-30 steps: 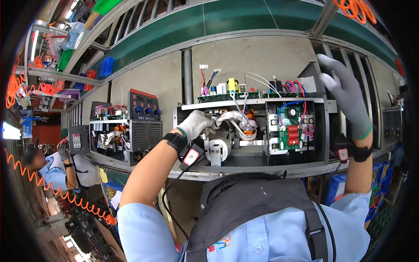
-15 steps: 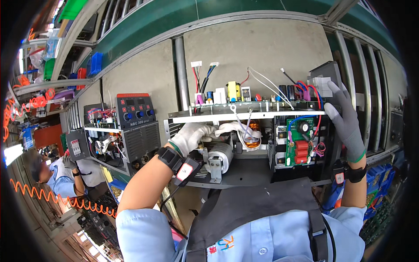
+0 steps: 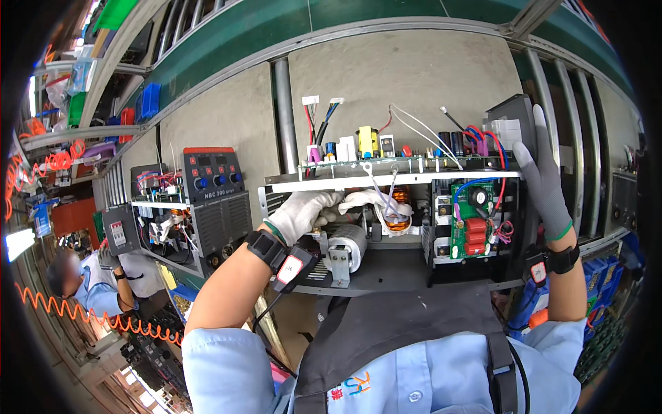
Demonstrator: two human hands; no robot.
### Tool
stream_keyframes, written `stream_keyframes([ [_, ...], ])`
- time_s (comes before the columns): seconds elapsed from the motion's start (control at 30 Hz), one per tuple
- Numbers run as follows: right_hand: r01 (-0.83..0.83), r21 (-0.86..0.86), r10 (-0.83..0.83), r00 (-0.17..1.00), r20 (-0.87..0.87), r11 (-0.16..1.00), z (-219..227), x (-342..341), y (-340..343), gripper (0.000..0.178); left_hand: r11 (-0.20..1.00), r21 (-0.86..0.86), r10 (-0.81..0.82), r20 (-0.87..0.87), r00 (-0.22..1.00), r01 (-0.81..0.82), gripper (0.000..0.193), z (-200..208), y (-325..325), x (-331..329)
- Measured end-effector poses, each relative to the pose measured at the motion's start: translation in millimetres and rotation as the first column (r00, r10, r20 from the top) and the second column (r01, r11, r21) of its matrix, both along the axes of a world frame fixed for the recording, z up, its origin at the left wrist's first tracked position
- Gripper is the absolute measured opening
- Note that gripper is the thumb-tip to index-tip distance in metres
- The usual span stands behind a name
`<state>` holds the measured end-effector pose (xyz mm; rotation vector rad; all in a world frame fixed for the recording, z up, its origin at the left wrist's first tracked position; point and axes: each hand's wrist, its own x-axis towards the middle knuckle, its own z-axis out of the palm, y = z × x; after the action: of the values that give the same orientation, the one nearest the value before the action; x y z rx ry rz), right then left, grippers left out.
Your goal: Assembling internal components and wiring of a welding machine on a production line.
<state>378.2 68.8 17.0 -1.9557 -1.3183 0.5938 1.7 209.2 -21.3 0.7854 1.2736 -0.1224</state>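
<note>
An opened welding machine chassis lies before me, its circuit board along the top on a white rail. My left hand, in a white glove, reaches under the rail. Its fingers are bent, and the tips are hidden among the parts, close to a silver cylindrical part and a white wrapped cable bundle. My right hand, in a grey-palmed glove, rests at the dark end panel with fingers stretched out. Beside it is a green board with red components.
To the left stands another machine with a knobbed front panel. Beyond it a co-worker in a blue shirt works with gloved hands. Orange coiled hoses hang at the left. Metal rollers and blue bins are at the right.
My right hand has shifted slightly, its fingers now straighter and pointing up along the end panel. My left hand has moved only a little, staying under the rail.
</note>
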Motion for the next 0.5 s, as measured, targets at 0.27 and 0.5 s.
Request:
stream_keyframes([
  [0.27, -0.112, -0.041, 0.114, 0.992, 0.059, 0.993, 0, 8, 4, 0.062, 0.919, -0.156, 0.367, 0.005, 0.930, -0.362, 0.009, -8, -8, 0],
  [0.5, -0.102, -0.004, 0.102, 0.994, 0.034, 0.995, -1, 11, -5, 0.058, 0.892, -0.147, 0.438, 0.056, 0.897, -0.427, 0.008, -15, -12, -6],
])
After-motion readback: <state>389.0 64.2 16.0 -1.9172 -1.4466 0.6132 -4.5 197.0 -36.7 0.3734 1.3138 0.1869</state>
